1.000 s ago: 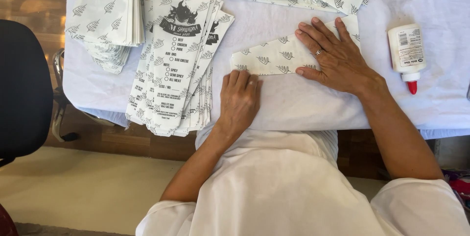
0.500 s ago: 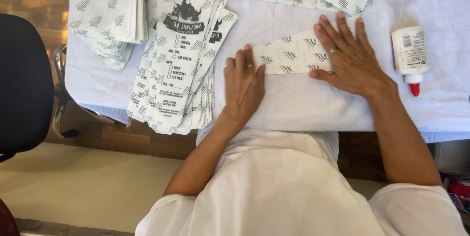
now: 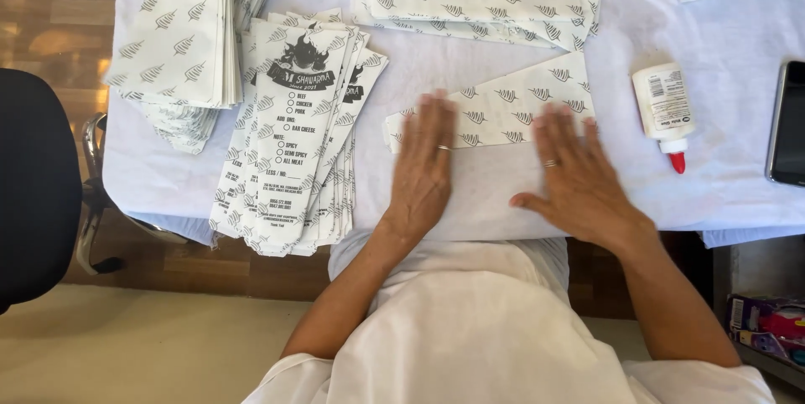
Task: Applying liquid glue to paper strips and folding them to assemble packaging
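I see a white short-sleeved garment covering my torso. My left hand (image 3: 426, 171) wears a thin ring, and my right hand (image 3: 579, 182) wears one too.

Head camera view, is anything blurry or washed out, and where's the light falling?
Head view: both hands, left hand and right hand, look slightly motion-blurred while flat on the patterned paper sheet; the white tablecloth is bright, nearly washed out; the black chair at the left edge is dark, without detail.
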